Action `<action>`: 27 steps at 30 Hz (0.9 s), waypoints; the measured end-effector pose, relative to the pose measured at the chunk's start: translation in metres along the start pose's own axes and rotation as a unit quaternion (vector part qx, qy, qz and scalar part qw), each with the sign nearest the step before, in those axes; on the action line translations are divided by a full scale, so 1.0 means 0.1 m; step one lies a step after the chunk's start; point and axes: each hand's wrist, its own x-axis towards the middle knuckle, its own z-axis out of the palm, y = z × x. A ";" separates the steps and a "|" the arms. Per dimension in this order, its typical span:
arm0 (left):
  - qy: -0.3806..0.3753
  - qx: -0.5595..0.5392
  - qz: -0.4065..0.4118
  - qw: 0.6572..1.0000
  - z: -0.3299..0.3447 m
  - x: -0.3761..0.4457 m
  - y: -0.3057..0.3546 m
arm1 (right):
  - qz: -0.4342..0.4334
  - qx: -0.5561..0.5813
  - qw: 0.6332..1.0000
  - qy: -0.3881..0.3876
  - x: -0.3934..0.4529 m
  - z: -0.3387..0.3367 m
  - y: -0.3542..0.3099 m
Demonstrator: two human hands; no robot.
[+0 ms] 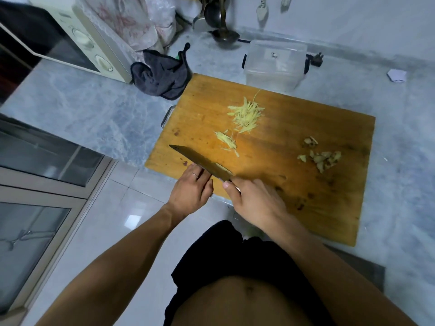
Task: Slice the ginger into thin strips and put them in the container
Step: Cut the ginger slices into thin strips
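Hands: right point(256, 198) grips cleaver point(202, 162), left point(191, 189) flat against blade; container point(274, 64) behind board point(294, 184)

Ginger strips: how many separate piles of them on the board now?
2. The larger pile of pale yellow ginger strips lies mid-board on the wooden cutting board; the smaller pile sits nearer the cleaver blade. More may cling to the blade.
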 end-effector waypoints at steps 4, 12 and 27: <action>-0.023 -0.005 0.003 1.000 0.00 0.00 -0.07 | 0.002 0.003 1.000 0.017 -0.01 0.12 0.01; -0.049 -0.016 0.024 0.998 0.02 -0.01 -0.17 | -0.022 -0.025 0.996 0.085 -0.05 0.32 0.04; 0.014 -0.019 -0.021 0.999 0.11 -0.11 0.01 | -0.018 -0.061 0.994 0.092 -0.15 0.36 -0.10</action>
